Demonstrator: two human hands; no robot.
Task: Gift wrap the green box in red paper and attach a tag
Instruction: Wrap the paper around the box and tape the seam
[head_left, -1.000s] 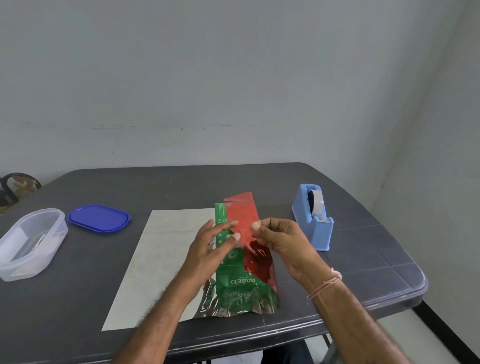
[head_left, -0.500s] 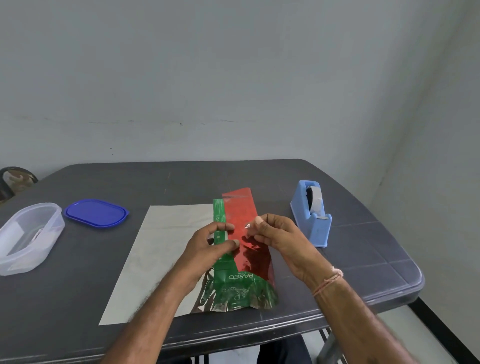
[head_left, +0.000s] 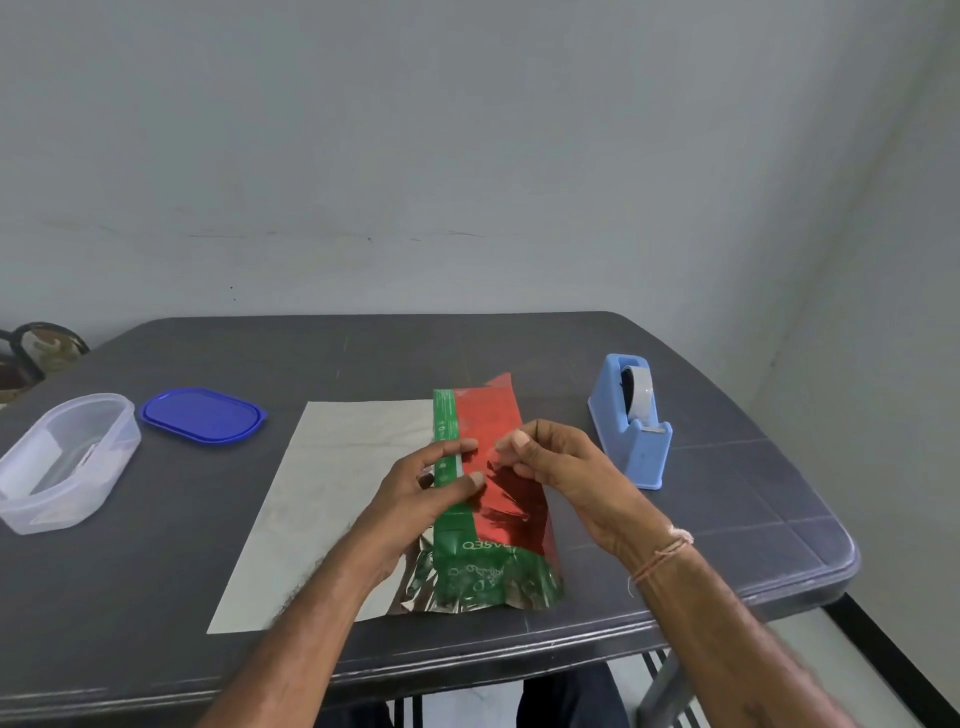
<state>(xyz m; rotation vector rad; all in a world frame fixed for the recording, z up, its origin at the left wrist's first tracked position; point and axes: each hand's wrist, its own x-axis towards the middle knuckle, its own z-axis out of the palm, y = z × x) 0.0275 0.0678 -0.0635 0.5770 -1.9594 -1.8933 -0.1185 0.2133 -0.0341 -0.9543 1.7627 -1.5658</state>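
Note:
The green box (head_left: 445, 426) lies lengthwise on the sheet of wrapping paper (head_left: 337, 478), whose pale back side faces up. The red glossy side of the paper (head_left: 488, 415) is folded over the box's right half. My left hand (head_left: 426, 493) pinches the folded edge against the top of the box with thumb and forefinger. My right hand (head_left: 550, 462) pinches a small clear piece of tape, hard to make out, just above the red paper beside the left fingertips. No tag is in view.
A blue tape dispenser (head_left: 636, 421) stands to the right of the box. A clear plastic tub (head_left: 62, 462) and its blue lid (head_left: 202, 414) lie at the left. The dark table (head_left: 701, 519) ends just below my forearms.
Both hands have stayed at the fold on the box. My right fingertips have drawn closer to the left fingertips and lower toward the red paper. The camera has shifted slightly.

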